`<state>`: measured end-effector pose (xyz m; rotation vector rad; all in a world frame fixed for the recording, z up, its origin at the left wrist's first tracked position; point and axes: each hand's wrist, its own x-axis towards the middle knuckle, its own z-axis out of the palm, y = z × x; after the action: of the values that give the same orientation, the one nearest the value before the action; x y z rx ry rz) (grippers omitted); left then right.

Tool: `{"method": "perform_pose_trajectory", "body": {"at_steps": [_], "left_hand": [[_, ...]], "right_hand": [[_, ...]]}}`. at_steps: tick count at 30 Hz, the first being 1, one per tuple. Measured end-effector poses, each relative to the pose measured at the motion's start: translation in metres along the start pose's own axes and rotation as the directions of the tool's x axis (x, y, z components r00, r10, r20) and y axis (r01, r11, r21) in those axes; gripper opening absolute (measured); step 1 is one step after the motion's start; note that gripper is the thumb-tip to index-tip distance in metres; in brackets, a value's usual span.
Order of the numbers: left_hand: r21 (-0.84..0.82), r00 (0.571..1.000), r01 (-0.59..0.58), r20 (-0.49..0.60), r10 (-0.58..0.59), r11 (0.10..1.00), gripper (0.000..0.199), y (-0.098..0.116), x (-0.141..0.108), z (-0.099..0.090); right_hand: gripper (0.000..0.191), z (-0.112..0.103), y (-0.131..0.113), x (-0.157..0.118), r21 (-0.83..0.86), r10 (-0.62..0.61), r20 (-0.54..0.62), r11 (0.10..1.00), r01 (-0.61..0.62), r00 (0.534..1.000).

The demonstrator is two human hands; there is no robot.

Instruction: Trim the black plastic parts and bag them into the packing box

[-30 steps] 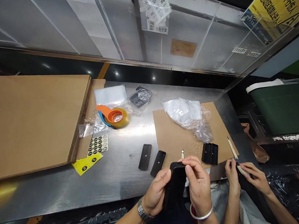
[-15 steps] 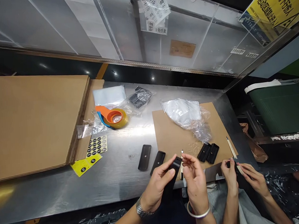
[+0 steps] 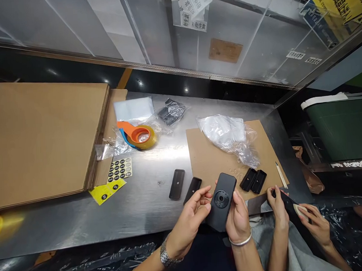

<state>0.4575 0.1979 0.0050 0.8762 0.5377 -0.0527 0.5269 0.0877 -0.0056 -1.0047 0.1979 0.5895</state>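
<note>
A flat black rectangular casing [image 3: 222,186] with rounded corners and a round ring-shaped part on its face is tilted up in front of me. My right hand [image 3: 238,219] grips it along its right edge. At its left edge is my left hand [image 3: 188,218], fingers bent and a gap between them and the thumb, whose tip is by the casing. Behind my left hand lies a black tray-shaped part [image 3: 193,188], partly hidden. Another such part [image 3: 176,184] lies to its left on the metal table [image 3: 148,210].
Two black shells [image 3: 254,180] and a clear plastic bag [image 3: 226,131] lie on a cardboard sheet [image 3: 196,151]. Stacked cardboard [image 3: 44,138], a tape dispenser [image 3: 140,135] and stickers [image 3: 119,170] are leftward. A co-worker's hands [image 3: 279,213] handle a black part and a pale pad at right.
The casing has turned from edge-on to show its broad face. My right hand has closed on its right edge, while my left fingers have loosened at the left edge.
</note>
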Motion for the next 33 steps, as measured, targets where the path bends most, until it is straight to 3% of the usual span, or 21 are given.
{"method": "perform_pose_trajectory", "body": {"at_steps": [5, 17, 27, 33], "left_hand": [[-0.046, 0.993, 0.0, 0.119, 0.005, 0.999, 0.04, -0.001, -0.004, 0.003], [-0.16, 0.949, 0.197, 0.278, -0.148, 0.967, 0.055, 0.015, -0.009, 0.005], [-0.143, 0.945, 0.204, 0.285, -0.157, 0.968, 0.061, 0.01, -0.007, 0.003], [-0.12, 0.956, 0.188, 0.25, -0.153, 0.975, 0.062, 0.008, -0.005, 0.004]], "right_hand": [[0.034, 0.004, 0.002, -0.003, -0.069, -0.075, -0.076, 0.995, 0.07, 0.994], [0.031, 0.0, -0.001, -0.005, -0.238, -0.13, -0.149, 0.967, 0.092, 0.98], [0.029, 0.001, -0.004, -0.003, -0.413, -0.202, -0.117, 0.9, 0.138, 0.972], [0.032, 0.0, -0.002, -0.003, -0.419, -0.194, -0.108, 0.898, 0.132, 0.975]]}}
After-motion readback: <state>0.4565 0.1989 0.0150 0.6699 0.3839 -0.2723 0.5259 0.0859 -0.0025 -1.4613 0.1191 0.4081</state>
